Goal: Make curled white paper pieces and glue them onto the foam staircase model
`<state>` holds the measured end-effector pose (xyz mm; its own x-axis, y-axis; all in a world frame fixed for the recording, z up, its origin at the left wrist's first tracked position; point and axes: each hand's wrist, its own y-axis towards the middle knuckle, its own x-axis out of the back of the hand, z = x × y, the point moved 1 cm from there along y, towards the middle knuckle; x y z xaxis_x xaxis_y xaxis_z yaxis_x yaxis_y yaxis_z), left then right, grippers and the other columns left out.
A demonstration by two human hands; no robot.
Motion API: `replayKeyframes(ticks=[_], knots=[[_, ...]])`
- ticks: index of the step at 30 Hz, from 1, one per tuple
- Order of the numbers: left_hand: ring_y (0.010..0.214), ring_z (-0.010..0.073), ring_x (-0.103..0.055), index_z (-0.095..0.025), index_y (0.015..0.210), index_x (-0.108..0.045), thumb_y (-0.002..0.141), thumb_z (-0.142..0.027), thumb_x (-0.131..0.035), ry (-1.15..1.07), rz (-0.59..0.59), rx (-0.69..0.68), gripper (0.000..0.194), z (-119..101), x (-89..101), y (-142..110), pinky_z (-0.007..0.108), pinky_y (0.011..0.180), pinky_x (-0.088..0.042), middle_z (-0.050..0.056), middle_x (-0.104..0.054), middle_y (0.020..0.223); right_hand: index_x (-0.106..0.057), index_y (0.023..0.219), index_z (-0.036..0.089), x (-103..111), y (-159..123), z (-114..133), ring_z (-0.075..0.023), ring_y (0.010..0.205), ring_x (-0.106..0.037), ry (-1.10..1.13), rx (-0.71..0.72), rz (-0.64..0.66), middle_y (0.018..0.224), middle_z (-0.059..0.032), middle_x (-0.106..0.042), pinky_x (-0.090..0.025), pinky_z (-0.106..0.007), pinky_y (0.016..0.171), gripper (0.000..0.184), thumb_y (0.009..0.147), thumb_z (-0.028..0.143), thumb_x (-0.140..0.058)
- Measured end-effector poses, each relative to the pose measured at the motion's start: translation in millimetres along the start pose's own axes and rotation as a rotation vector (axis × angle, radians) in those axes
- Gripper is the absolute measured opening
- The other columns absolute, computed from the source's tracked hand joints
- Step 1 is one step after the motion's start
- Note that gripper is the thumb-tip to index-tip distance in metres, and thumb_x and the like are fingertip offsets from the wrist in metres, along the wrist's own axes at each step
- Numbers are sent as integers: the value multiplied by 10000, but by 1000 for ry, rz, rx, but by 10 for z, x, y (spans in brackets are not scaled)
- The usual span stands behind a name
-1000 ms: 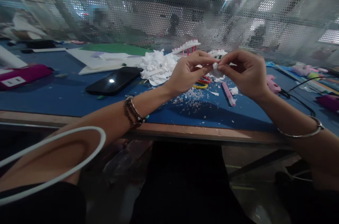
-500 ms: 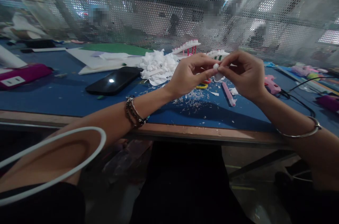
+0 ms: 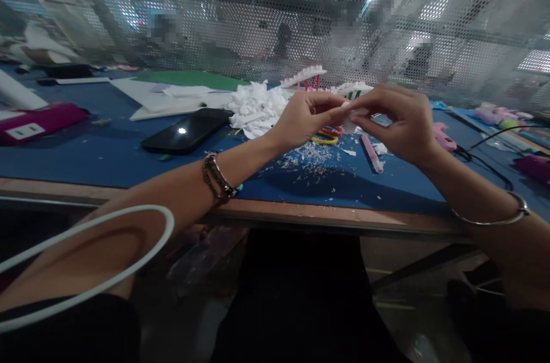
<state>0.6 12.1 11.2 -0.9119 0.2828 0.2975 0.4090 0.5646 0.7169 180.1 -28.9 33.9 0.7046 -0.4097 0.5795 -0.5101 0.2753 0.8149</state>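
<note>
Left hand (image 3: 301, 117) and right hand (image 3: 399, 119), fingertips clamped on a small white piece (image 3: 347, 122), held above the flat blue tabletop (image 3: 107, 162)! White crumbly shavings (image 3: 313, 160) litter it, brown wooden edging (image 3: 301, 210) nearest, grey perforated screen (image 3: 240, 31) behind.

One head-worn camera faces forward and down, close above the hands (image 3: 296, 119) and blue table (image 3: 112, 160)

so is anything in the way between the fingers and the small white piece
Nothing visible: the left hand and the right hand both pinch the white piece. The pink stick lies apart on the table, out of the way.
</note>
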Motion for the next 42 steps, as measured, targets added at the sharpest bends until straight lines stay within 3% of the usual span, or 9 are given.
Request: replayKeyframes(ticks=[4,9,17,24,32,37,42], knots=[[688,102,-660,-137,898,-699,730,-533,-651,-6,36,-1,433,33,-1,2,214,633,-561,24,-695,756,-690,898,281,47,15,56,-130,725,-612,-75,37,27,833,-9,-683,-529,-283,684,128,845,234,-584],[687,110,-666,-163,939,-698,750,-528,-637,1,74,1,415,58,0,-6,216,610,-566,27,-698,776,-688,862,324,53,8,65,-165,771,-625,-98,-17,32,844,4,-694,-531,-329,724,113,846,285,-583],[791,123,-653,-150,937,-688,739,-514,-654,2,52,-62,415,24,-59,-39,232,691,-558,61,-674,897,-672,773,269,22,-8,8,-154,692,-601,18,-104,-33,781,-11,-668,-526,-322,680,32,789,295,-662],[735,94,-621,-169,920,-688,752,-506,-650,101,-13,-168,379,55,-63,-30,206,650,-540,41,-637,837,-656,743,239,-29,-20,-16,-128,667,-590,61,-134,-99,747,-10,-659,-532,-273,633,70,756,290,-701],[876,133,-613,-196,962,-692,768,-508,-627,107,-23,-179,373,59,-27,-15,238,713,-561,58,-620,970,-648,727,204,-68,2,-85,-102,623,-587,268,-281,-113,697,4,-637,-513,-245,578,119,756,311,-692],[889,144,-615,-212,946,-700,781,-505,-614,92,2,-180,347,67,-32,-17,252,712,-569,57,-628,985,-616,720,203,-104,-13,-112,-92,611,-567,309,-308,-129,687,15,-619,-514,-230,568,163,733,338,-706],[871,135,-630,-203,1053,-660,791,-414,-634,79,-10,-164,338,48,-52,-31,239,714,-569,51,-652,1001,-603,727,193,-133,-16,-113,-91,637,-579,340,-302,-129,704,13,-615,-533,-241,618,138,751,298,-689]])
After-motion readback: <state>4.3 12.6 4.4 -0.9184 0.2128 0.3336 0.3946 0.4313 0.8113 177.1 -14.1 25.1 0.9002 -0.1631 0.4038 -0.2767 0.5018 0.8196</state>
